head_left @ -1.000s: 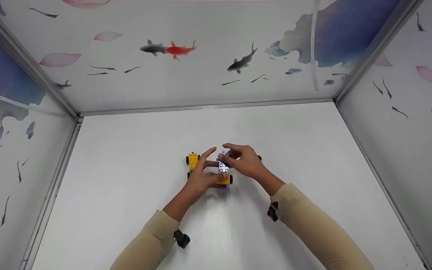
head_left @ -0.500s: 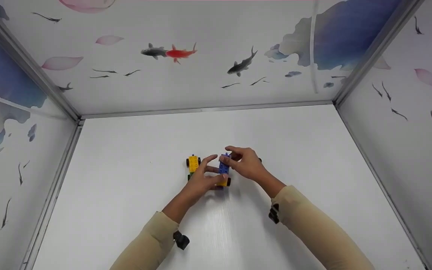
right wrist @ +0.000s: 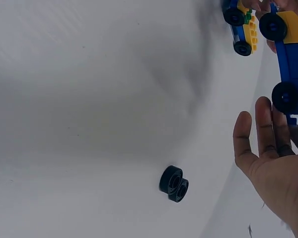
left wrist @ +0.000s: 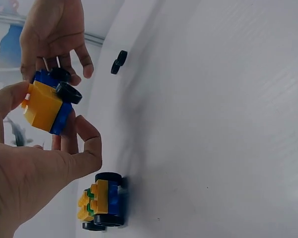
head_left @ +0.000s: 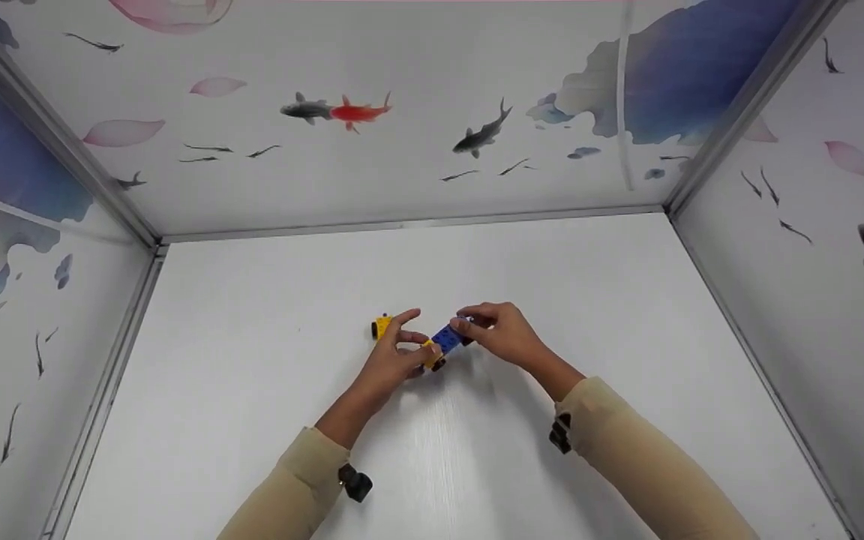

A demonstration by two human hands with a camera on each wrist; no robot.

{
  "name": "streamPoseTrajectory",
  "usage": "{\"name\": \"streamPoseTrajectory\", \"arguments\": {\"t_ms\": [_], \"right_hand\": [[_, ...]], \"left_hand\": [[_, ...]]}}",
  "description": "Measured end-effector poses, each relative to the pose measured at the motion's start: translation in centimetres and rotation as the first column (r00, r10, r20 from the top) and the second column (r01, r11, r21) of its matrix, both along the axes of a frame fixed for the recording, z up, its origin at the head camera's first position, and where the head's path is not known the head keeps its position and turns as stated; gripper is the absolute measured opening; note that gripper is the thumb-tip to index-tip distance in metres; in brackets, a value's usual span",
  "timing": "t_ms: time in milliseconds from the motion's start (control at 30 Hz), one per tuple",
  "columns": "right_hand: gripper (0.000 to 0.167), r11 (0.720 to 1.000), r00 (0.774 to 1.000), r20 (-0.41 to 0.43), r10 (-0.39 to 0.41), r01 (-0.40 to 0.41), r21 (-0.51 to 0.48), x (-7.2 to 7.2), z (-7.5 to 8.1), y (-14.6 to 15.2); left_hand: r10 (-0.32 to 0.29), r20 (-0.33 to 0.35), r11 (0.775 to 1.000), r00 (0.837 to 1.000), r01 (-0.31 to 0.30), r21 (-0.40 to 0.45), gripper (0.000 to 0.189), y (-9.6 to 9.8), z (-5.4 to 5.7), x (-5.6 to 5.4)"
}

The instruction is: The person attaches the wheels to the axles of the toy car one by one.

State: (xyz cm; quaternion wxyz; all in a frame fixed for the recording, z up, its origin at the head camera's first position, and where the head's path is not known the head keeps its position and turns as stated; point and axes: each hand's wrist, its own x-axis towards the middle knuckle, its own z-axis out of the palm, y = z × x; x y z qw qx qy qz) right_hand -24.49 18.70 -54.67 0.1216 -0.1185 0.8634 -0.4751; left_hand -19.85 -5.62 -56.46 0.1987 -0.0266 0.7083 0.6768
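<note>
A block-built toy car, blue with a yellow end block and black wheels, is held between both hands above the white table. My left hand pinches its yellow end between thumb and fingers, with the index finger raised. At the blue far end, my right hand grips with thumb and fingertips; part of that end is hidden behind the fingers. Another toy car, with yellow, green and blue blocks and black wheels, stands on the table beyond my left hand, which partly covers it in the head view.
Two loose black wheels lie close together on the table near my right hand. The white tabletop is bounded by a back wall and side walls printed with fish and petals.
The held car has turned clockwise, from pointing straight away to slanting toward the upper right. My right hand has shifted slightly right, and my left hand now covers more of the standing car.
</note>
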Motion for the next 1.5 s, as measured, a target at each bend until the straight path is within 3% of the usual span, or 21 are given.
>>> {"name": "streamPoseTrajectory", "arguments": {"t_ms": [200, 467, 700, 833, 1133, 1267, 1500], "right_hand": [[0.043, 1.000, 0.999, 0.049, 0.004, -0.004, -0.014, 0.5, 0.1, 0.5], [0.034, 0.998, 0.996, 0.073, 0.045, -0.042, -0.051, 1.8, -0.2, 0.4], [0.035, 0.995, 0.992, 0.091, 0.088, -0.083, -0.062, 3.2, -0.6, -0.5], [0.040, 0.990, 0.983, 0.125, 0.138, -0.133, -0.048, 3.8, -0.4, -1.3], [0.043, 0.979, 0.967, 0.150, 0.204, -0.198, -0.057, 4.5, -0.4, -2.5], [0.042, 0.977, 0.969, 0.125, 0.212, -0.207, -0.049, 4.6, -0.2, -2.5], [0.042, 0.978, 0.975, 0.082, 0.206, -0.203, -0.038, 4.6, 0.1, -2.7]], "left_hand": [[0.090, -0.037, 0.996, 0.995, -0.090, 0.006, 0.083, 0.2, 0.3, -0.2], [0.211, -0.064, 0.976, 0.975, -0.208, 0.060, 0.080, 0.2, 0.5, -0.9], [0.252, -0.135, 0.966, 0.958, -0.241, 0.094, 0.088, 0.6, 0.5, -1.0], [0.240, -0.159, 0.968, 0.958, -0.223, 0.114, 0.079, 1.0, 0.5, -0.8], [0.182, -0.219, 0.982, 0.959, -0.164, 0.098, 0.029, 1.6, 0.6, -0.6], [0.155, -0.239, 0.987, 0.959, -0.140, 0.079, 0.024, 1.5, 0.8, -0.6], [0.066, -0.217, 0.998, 0.974, -0.063, 0.018, 0.030, 1.2, 0.8, -0.6]]}}
